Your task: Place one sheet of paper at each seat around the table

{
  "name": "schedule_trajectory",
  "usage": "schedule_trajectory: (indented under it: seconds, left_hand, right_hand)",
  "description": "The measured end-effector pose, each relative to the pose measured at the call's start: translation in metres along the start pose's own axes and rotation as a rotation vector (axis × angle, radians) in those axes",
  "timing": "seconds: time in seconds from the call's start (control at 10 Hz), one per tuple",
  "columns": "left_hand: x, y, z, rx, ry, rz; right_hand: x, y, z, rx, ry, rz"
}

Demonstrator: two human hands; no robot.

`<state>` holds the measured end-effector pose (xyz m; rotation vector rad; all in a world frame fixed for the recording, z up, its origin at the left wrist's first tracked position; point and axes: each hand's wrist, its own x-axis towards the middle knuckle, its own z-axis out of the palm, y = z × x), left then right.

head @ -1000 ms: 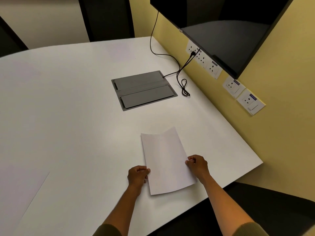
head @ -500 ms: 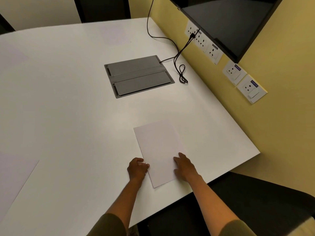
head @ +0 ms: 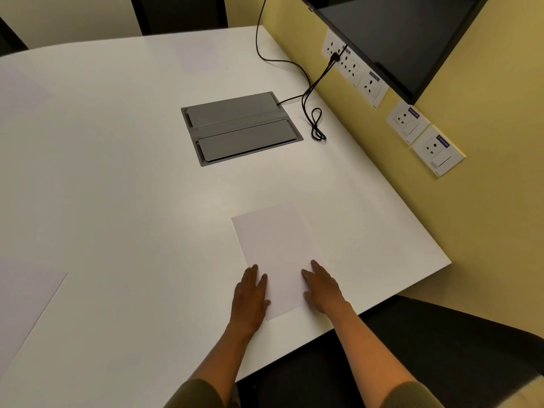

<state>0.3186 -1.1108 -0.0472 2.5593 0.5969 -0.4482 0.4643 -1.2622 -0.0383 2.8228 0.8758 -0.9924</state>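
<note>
A sheet of paper point(head: 275, 254) lies flat on the white worktop point(head: 117, 187), in the lower middle of the frame, its near short edge close to the worktop's near rim and just above a dark chair point(head: 441, 348) at lower right. That lines it up with the seat, which is likely why it sits there and at a slight slant rather than square to the frame.

The left hand point(head: 250, 298) lies palm down with its fingers stretched out and together, covering the sheet's lower left edge, half on paper and half on the worktop. The right hand point(head: 322, 290) does the same on the lower right edge, fingers loosely spread. Neither hand pinches anything; both simply press flat. Judging by this, they are smoothing the sheet and settling it in place, since thin paper tends to curl or slide on a slick top.

Another sheet point(head: 26, 304) shows at the lower left edge of the frame, and fainter pale rectangles, probably sheets too, lie in the upper middle point(head: 197, 55) and upper left point(head: 20, 89), near dark chair backs point(head: 179, 11) at the top. So the round looks well advanced, though not every seat can be seen.

A grey cable box point(head: 240, 128) is set into the worktop's middle, with a black cord point(head: 309, 92) running to wall sockets point(head: 353, 69) at upper right, well apart from the sheet.
</note>
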Motion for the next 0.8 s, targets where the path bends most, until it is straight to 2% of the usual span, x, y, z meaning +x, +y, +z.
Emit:
schedule_trajectory:
  seconds: [0.5, 0.8]
  left_hand:
    - [0.009, 0.011, 0.008, 0.011, 0.017, 0.025]
    - [0.006, 0.006, -0.007, 0.021, 0.056, 0.014]
  right_hand:
    - [-0.011, 0.004, -0.019, 0.172, 0.085, 0.075]
    - [-0.021, -0.004, -0.017, 0.107, 0.088, 0.062]
